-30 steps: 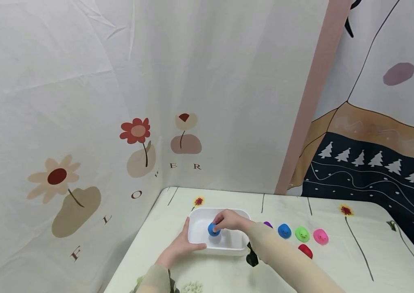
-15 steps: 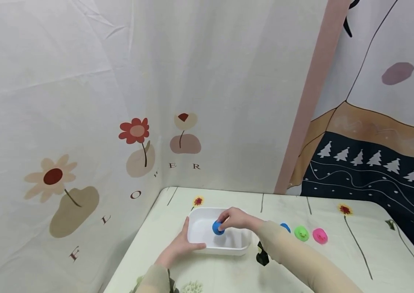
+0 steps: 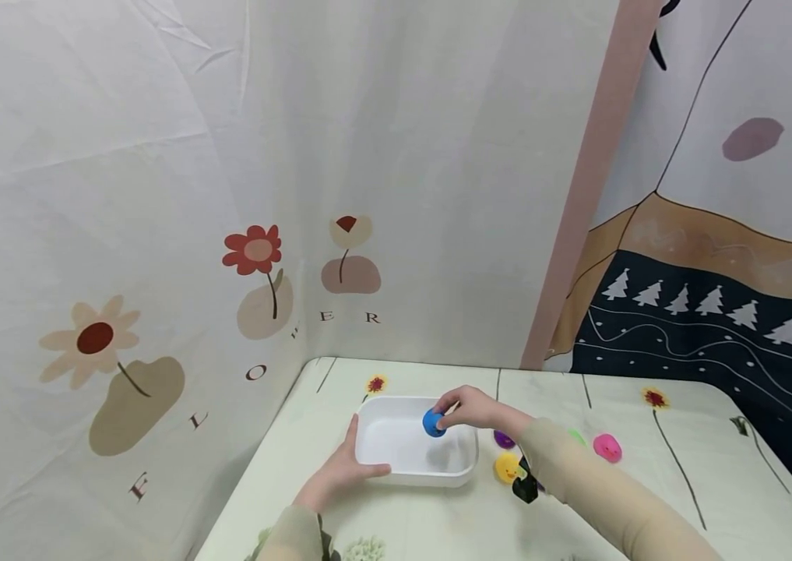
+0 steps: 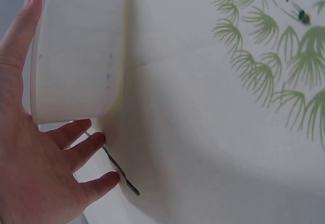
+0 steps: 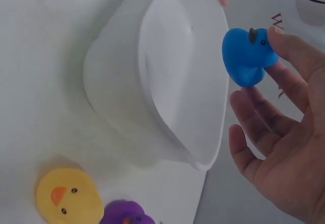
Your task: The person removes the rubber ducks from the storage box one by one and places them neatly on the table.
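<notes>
My right hand point(image 3: 474, 407) pinches a blue rubber duck point(image 5: 247, 56) between thumb and fingertips, raised over the right half of a white plastic container point(image 3: 453, 479). In the right wrist view the duck has a dark beak and hangs near the container's rim, its head toward my thumb. My left hand point(image 3: 343, 470) rests on the container's near left corner. Its thumb lies along the near wall and its straight, spread fingers point(image 4: 84, 150) touch the left end. Inside the container, the visible floor is bare white.
Right of the container sit a yellow duck point(image 5: 71, 196) and a purple duck point(image 5: 127, 215). A pink duck point(image 3: 607, 448) lies farther right, and a green one point(image 3: 578, 436) is mostly hidden behind my right sleeve. White printed cloth covers the table point(image 3: 431, 530); printed curtains stand behind.
My right hand has lifted the blue duck up and to the right from the container's middle. The left hand keeps its place. My forearm now uncovers the yellow duck and hides other ducks.
</notes>
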`<control>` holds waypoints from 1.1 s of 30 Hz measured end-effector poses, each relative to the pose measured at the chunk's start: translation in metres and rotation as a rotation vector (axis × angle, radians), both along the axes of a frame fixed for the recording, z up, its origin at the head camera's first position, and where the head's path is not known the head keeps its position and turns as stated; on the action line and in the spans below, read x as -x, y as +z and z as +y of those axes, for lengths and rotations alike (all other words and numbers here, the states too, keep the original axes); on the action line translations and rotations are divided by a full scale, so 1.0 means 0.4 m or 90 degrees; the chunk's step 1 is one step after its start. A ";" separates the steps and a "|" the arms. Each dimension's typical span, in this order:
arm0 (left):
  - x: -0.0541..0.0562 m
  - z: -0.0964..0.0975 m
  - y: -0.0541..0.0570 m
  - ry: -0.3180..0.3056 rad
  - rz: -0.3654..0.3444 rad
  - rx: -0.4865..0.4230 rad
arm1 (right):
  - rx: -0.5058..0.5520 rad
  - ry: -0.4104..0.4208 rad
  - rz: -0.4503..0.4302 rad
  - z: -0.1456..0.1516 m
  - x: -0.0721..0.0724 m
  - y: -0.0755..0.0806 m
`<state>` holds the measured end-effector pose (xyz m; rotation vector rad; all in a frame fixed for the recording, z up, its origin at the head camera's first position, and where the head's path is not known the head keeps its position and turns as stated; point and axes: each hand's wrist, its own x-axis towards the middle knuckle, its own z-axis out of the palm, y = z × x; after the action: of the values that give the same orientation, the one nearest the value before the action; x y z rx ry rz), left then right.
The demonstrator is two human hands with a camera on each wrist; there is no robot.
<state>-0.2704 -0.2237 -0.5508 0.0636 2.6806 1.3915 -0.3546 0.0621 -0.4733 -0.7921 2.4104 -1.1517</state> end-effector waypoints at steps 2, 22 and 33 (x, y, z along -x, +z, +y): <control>0.002 -0.001 0.001 0.003 0.000 0.003 | 0.003 -0.011 -0.002 0.014 0.001 0.005; 0.004 0.001 -0.001 -0.001 0.018 0.013 | 0.017 -0.036 0.007 0.146 0.012 0.041; -0.002 0.003 0.004 0.004 0.006 0.024 | 0.014 -0.036 0.015 0.223 0.010 0.061</control>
<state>-0.2697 -0.2223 -0.5491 0.0588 2.7153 1.3454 -0.3587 0.1514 -0.4491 -0.7535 2.4583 -1.1977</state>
